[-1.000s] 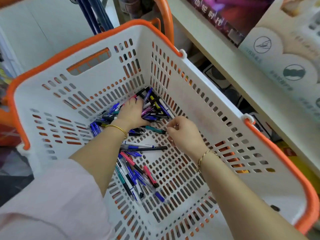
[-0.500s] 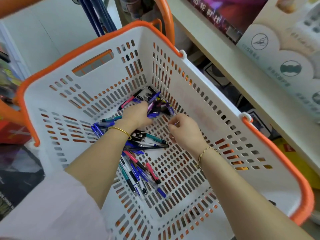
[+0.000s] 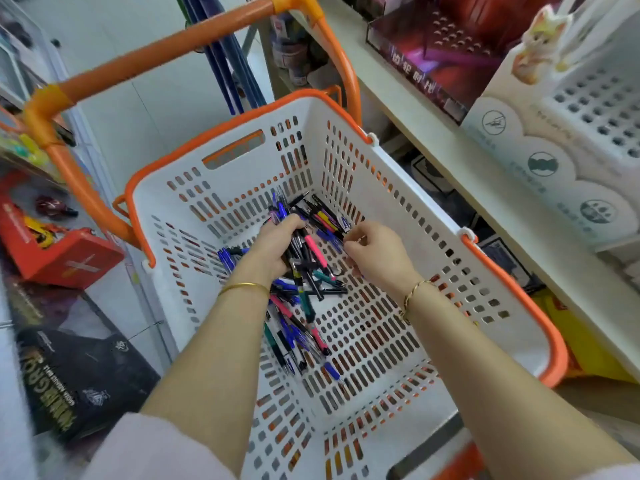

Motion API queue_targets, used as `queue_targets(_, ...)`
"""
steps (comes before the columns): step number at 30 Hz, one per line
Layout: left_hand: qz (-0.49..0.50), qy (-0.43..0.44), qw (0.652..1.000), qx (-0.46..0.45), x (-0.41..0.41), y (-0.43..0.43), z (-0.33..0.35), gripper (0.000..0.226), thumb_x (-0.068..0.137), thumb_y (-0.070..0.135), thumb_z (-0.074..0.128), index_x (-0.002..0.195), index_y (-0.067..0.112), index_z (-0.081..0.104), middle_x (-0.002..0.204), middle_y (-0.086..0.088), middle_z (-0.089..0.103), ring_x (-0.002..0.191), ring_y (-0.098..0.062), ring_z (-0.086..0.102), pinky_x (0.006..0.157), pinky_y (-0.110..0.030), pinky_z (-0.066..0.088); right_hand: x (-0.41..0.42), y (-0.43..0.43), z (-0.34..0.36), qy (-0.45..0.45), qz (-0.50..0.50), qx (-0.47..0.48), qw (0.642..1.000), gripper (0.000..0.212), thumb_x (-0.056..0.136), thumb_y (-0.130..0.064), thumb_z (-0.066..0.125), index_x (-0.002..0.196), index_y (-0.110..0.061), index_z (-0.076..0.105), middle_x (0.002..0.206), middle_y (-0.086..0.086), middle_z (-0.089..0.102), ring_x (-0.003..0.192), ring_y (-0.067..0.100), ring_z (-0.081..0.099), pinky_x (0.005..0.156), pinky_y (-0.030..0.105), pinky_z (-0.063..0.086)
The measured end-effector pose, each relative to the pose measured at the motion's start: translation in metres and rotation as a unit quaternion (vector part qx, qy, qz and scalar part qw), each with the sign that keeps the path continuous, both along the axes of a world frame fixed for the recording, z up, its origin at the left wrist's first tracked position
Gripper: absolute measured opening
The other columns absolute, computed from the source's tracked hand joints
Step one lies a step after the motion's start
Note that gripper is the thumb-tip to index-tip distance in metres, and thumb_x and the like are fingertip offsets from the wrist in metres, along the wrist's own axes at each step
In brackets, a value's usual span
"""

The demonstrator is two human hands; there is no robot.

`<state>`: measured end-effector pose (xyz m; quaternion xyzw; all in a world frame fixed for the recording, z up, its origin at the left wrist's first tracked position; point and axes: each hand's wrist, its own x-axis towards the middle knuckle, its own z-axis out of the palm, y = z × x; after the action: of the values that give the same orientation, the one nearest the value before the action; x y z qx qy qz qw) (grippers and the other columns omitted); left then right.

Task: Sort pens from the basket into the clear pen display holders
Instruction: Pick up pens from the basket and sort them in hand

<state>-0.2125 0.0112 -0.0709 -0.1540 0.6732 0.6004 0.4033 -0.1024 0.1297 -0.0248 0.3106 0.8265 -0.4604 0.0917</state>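
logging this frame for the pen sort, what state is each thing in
left hand: grips a bundle of pens
bundle of pens: held, slanting
right hand: fingers curled at the bundle's end, pinch unclear
loose pens: lying jumbled on the basket floor
basket: upright, open-topped
basket handle: raised

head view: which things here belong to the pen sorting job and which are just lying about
For the job: basket, loose pens on its floor, pen bundle gripped by left hand, right hand at the bundle's end.
Lying about: red box, dark printed box, cat figurine, blue poles.
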Motion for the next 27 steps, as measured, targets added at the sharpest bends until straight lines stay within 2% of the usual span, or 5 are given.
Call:
queue_targets(6,0.062,-0.025,0.993,0.094,0.031,0.017,0.04,0.016,0.092,0.014,0.051,0.078,0.01,0.056,0.066,-0.003,0.059,0.052,-0.015,0.059,0.054,-0.028,0.049,0.011,0.008,0.045,0.053,-0.007,0.011,0.999,0.017,0.097,-0.009,0.044,0.102,-0.008,0.06,0.079,0.006,0.066,0.066,0.019,0.065,0.061,0.03,0.054)
queue_targets(13,0.069,0.003,0.996,0.062,0.039,0.031,0.06,0.011,0.091,0.014,0.052,0.081,0.01,0.056,0.06,-0.001,0.06,0.047,-0.013,0.06,0.044,-0.024,0.05,0.034,0.027,0.053,0.03,0.009,0.033,0.999,0.032,0.096,0.0,0.035,0.109,-0.015,0.061,0.105,0.004,0.058,0.075,0.013,0.056,0.076,0.034,0.055)
queue_targets(15,0.081,0.035,0.995,0.038,0.041,0.03,0.059,0.006,0.089,0.01,0.055,0.094,0.007,0.054,0.07,-0.007,0.061,0.057,-0.018,0.062,0.052,-0.028,0.055,0.036,0.027,0.047,0.021,0.018,0.037,0.999,0.034,0.096,0.002,0.036,0.109,-0.016,0.061,0.101,0.0,0.056,0.077,0.013,0.056,0.076,0.033,0.055)
queue_targets(22,0.006,0.176,0.981,-0.085,0.052,0.021,0.048,0.069,0.083,0.025,0.07,0.139,0.007,0.035,0.132,-0.009,0.051,0.119,-0.027,0.051,0.103,-0.047,0.043,0.028,0.007,0.019,-0.028,0.045,0.024,0.998,0.032,0.095,0.0,0.039,0.117,-0.012,0.059,0.101,0.003,0.057,0.092,0.023,0.06,0.084,0.037,0.054)
queue_targets(27,0.011,0.217,0.971,-0.103,0.057,0.016,0.036,0.081,0.085,0.025,0.071,0.149,0.01,0.023,0.15,-0.011,0.036,0.135,-0.027,0.039,0.111,-0.047,0.036,0.026,-0.002,0.007,-0.058,0.056,0.013,0.997,0.031,0.094,0.0,0.038,0.114,-0.012,0.059,0.104,0.006,0.058,0.089,0.022,0.058,0.083,0.037,0.055)
